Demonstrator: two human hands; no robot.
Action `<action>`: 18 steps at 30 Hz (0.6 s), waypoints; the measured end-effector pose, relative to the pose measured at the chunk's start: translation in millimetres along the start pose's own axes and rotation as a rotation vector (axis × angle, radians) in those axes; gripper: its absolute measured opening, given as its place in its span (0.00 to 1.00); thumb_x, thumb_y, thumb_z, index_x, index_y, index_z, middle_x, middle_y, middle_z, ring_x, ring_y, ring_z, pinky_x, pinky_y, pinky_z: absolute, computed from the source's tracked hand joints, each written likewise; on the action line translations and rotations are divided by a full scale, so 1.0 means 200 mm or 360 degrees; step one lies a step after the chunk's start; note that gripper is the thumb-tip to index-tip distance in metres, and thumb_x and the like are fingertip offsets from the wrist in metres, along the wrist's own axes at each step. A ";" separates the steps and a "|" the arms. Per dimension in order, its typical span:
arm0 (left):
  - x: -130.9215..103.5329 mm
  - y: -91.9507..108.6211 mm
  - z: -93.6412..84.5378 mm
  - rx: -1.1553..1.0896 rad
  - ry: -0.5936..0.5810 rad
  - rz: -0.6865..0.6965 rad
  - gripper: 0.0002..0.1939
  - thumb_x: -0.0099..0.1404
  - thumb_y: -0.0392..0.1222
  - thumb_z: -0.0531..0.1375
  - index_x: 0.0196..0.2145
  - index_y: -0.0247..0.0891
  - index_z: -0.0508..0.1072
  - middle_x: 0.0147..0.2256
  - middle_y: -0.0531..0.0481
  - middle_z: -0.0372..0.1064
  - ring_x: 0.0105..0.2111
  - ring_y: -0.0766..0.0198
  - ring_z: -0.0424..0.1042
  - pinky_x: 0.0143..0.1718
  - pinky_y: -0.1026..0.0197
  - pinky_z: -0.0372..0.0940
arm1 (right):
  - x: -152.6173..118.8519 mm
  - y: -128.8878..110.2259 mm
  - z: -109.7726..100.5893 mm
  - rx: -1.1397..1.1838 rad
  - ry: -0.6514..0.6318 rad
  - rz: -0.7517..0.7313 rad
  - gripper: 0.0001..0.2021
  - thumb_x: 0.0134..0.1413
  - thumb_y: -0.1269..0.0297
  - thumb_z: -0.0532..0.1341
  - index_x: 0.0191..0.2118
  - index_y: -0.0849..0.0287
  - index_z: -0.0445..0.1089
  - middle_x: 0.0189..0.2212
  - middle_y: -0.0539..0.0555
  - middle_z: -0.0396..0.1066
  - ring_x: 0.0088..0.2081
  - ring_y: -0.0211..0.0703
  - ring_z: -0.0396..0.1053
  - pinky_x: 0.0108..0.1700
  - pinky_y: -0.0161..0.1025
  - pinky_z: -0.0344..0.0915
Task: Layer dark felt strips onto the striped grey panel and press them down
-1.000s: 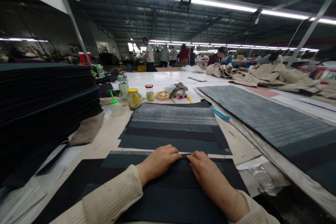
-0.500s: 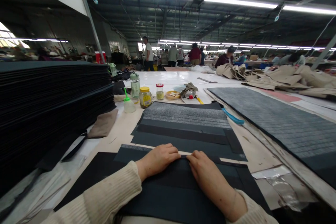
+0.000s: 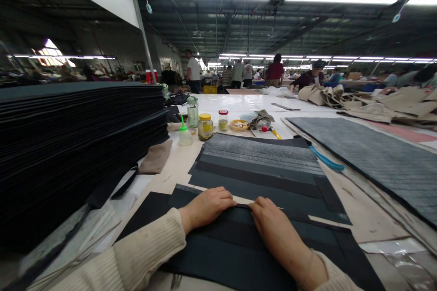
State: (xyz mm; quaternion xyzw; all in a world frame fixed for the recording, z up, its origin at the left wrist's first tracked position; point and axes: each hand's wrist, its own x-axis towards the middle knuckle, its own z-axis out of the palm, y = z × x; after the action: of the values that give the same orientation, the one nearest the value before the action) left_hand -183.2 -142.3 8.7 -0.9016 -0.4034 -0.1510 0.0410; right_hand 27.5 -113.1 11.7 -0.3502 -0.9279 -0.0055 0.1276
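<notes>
A dark fabric panel [image 3: 225, 254] lies in front of me on the table, its far edge folded into a narrow strip. My left hand [image 3: 212, 204] pinches that edge, fingertips pressed together on it. My right hand [image 3: 273, 225] grips the same edge a short way to the right, with a small gap between the hands. Just beyond lies a stack of dark panels [image 3: 252, 182] with speckled grey strips [image 3: 259, 152] along its far side. The undersides of the fingertips are hidden.
A tall pile of dark fabric [image 3: 75, 145] stands at left. Behind the panels are a squeeze bottle [image 3: 185, 136], a yellow-lidded jar [image 3: 205, 128], a red-lidded jar [image 3: 223, 121] and a blue strip [image 3: 327, 159]. Grey sheets [image 3: 362, 159] lie at right. Several people are farther back.
The view has turned slightly left, so the surroundings sit farther right in the picture. Both hands remain on the folded edge, the right a little farther from the left.
</notes>
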 end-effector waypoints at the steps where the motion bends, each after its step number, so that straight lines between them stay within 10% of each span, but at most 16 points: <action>1: 0.00 0.00 0.01 -0.0008 0.0011 0.0004 0.11 0.66 0.31 0.50 0.42 0.34 0.69 0.37 0.47 0.69 0.38 0.64 0.66 0.42 0.62 0.63 | 0.02 -0.03 0.00 0.0002 -0.0005 -0.0014 0.12 0.52 0.82 0.53 0.32 0.60 0.69 0.31 0.54 0.67 0.33 0.43 0.64 0.37 0.37 0.61; 18: -0.18 -0.10 -0.05 -0.0112 0.0043 -0.0156 0.13 0.65 0.30 0.48 0.42 0.36 0.71 0.37 0.46 0.69 0.38 0.64 0.67 0.42 0.61 0.64 | 0.16 -0.22 0.03 -0.0091 -0.0023 -0.0191 0.15 0.49 0.85 0.50 0.33 0.62 0.70 0.30 0.56 0.67 0.33 0.45 0.64 0.36 0.39 0.60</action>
State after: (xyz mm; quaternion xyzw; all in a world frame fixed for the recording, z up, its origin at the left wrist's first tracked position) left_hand -222.0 -156.8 6.9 -0.8794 -0.4410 -0.1791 0.0074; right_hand -25.9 -125.7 17.6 -0.2973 -0.9477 -0.0370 0.1103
